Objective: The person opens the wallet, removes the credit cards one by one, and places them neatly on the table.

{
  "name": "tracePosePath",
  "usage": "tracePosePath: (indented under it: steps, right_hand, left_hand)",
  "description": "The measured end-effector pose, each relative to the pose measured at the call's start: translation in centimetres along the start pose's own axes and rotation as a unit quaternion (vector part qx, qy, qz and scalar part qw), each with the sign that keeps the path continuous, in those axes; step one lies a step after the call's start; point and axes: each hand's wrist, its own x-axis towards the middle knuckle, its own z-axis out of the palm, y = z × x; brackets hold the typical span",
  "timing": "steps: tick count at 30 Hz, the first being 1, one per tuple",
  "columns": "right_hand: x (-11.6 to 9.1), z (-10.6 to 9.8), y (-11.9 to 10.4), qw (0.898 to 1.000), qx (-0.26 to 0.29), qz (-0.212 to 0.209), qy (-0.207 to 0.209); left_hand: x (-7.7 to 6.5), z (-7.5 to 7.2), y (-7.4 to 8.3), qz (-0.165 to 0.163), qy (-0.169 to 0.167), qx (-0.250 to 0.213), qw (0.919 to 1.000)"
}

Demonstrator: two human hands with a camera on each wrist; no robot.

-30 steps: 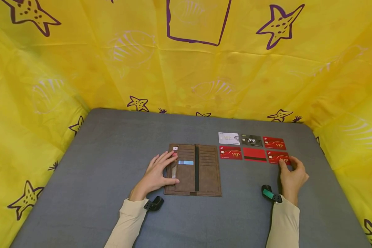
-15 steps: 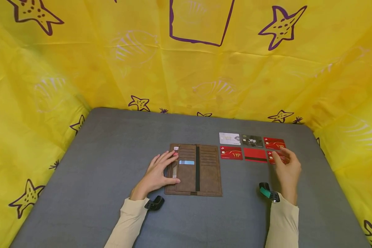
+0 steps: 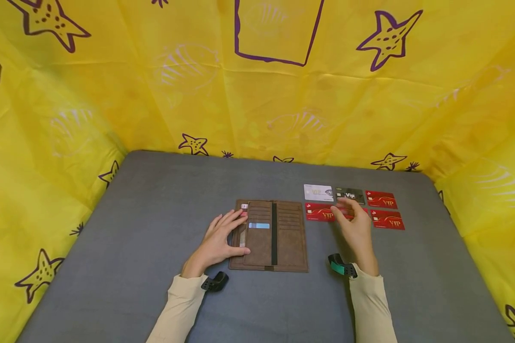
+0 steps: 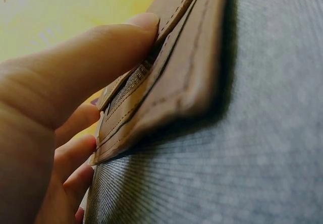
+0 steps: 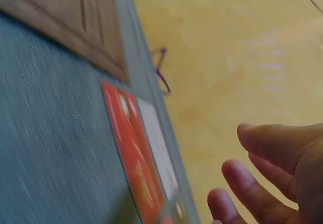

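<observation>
An open brown wallet lies on the grey table, a blue card showing in one slot. My left hand rests over its left side; the left wrist view shows the thumb pressing the inner flap's edge. Above the cards right of the wallet hovers my right hand, fingers spread and nothing between them. Beneath it, a red card with a black stripe is mostly hidden. A red VIP card lies by its fingertips; behind are a white card and a black card.
Two more red VIP cards lie at the right, a far one and a near one. The grey table is bounded at back and sides by a yellow printed curtain.
My right hand has left the near right red card and moved left over the striped red card. That VIP card stays on the table. The left hand keeps its place on the wallet.
</observation>
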Motion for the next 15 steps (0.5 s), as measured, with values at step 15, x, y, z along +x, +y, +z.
tracePosePath:
  steps: [15]
  right_hand:
    - [-2.8, 6.8, -2.4, 0.981, 0.010, -0.099, -0.169]
  left_hand:
    - [0.0, 0.2, 0.0, 0.002, 0.011, -0.003, 0.9999]
